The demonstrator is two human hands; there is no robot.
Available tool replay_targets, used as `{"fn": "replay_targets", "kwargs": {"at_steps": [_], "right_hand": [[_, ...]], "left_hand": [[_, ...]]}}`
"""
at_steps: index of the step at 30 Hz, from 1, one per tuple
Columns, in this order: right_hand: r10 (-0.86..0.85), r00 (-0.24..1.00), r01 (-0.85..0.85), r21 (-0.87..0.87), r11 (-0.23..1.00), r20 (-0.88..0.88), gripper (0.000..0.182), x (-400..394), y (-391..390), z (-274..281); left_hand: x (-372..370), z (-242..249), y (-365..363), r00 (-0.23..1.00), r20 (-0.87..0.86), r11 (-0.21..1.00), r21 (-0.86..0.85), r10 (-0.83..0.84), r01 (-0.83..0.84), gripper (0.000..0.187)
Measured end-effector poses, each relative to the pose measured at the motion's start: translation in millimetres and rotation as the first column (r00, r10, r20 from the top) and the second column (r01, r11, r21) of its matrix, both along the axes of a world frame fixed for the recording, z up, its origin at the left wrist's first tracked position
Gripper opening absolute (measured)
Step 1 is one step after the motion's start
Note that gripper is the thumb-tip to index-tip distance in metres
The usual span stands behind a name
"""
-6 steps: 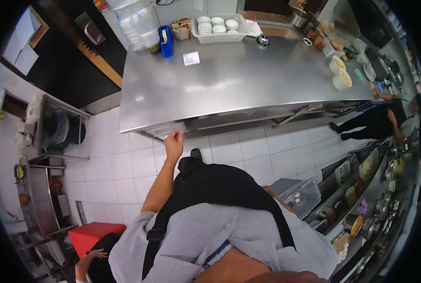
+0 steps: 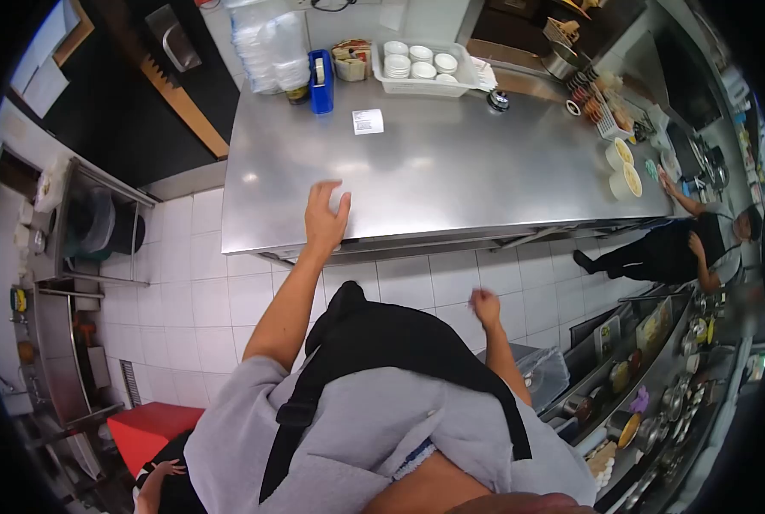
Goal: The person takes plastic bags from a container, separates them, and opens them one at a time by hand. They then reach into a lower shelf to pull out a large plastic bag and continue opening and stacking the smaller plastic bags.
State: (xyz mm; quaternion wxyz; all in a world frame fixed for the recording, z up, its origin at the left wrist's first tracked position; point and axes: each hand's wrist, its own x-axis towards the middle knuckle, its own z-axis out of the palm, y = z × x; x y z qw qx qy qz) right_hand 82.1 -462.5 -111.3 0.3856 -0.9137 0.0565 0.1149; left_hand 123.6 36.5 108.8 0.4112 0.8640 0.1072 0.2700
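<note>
My left hand is over the near edge of the steel counter. Its fingers and thumb are apart, and nothing shows between them. Farther up the counter, in front of that hand, lies a small printed paper slip. My right hand hangs over the floor, away from the counter, its fingers curled in and no object showing in it. Two bowls of yellowish food stand at the counter's right end.
Along the counter's back are stacked plastic containers, a blue holder, a basket of white cups and a call bell. A co-worker stands at the right. Behind me are a red box and another person's hand.
My left hand has risen from below the counter's edge to above it, and its fingers have spread. My right hand has come into view from beside my body.
</note>
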Motion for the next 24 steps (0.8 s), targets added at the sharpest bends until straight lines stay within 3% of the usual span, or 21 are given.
{"fn": "replay_targets", "kwargs": {"at_steps": [1,2,3,5,6,7,8,10,14,17,21,22,24], "right_hand": [[0.013,0.971,-0.019,0.024,1.000,0.238,0.028,32,41,65],[-0.034,0.946,0.051,-0.045,0.998,0.322,0.022,57,86,129],[0.023,0.825,-0.016,-0.018,1.000,0.565,0.020,76,118,167],[0.006,0.760,0.063,-0.083,0.995,0.650,0.042,103,181,226],[0.010,0.750,0.049,-0.070,0.996,0.662,0.050,118,209,235],[0.013,0.739,0.035,-0.057,0.998,0.674,0.058,128,229,236],[0.183,0.772,-0.020,-0.264,0.964,0.609,0.061,137,237,216],[0.464,0.794,-0.160,-0.603,0.781,0.391,0.068,144,257,171],[0.363,0.847,-0.178,-0.435,0.883,0.389,0.080,157,263,170],[0.289,0.867,-0.147,-0.346,0.927,0.405,0.081,157,267,173],[0.336,0.874,-0.163,-0.439,0.883,0.351,0.079,160,266,172],[0.398,0.850,-0.170,-0.534,0.828,0.345,0.075,163,265,169],[0.379,0.860,-0.163,-0.519,0.839,0.341,0.072,161,265,169]], "left_hand": [[13,7,7,0.998,0.042,0.992,0.123,0.039,-0.044,0.041],[21,8,12,0.994,0.085,0.966,0.244,0.069,-0.088,0.047],[24,-4,15,0.998,0.036,0.951,0.301,0.060,-0.068,0.054],[28,-37,19,0.997,-0.064,0.913,0.408,0.048,-0.018,0.066],[26,-45,20,0.945,-0.325,0.880,0.442,-0.023,0.174,0.073],[27,-44,19,0.950,-0.304,0.878,0.432,-0.076,0.209,0.073],[30,-41,17,0.952,-0.281,0.875,0.422,-0.124,0.239,0.073],[29,-39,18,0.959,-0.232,0.871,0.424,-0.161,0.249,0.074],[44,-47,21,0.857,-0.497,0.788,0.470,-0.136,0.398,0.077],[45,-42,23,0.879,-0.449,0.820,0.434,-0.161,0.372,0.077],[47,-30,25,0.904,-0.388,0.891,0.326,-0.179,0.317,0.082],[48,-23,26,0.894,-0.397,0.885,0.315,-0.205,0.343,0.084],[49,-25,26,0.901,-0.376,0.889,0.306,-0.215,0.340,0.084]]}}
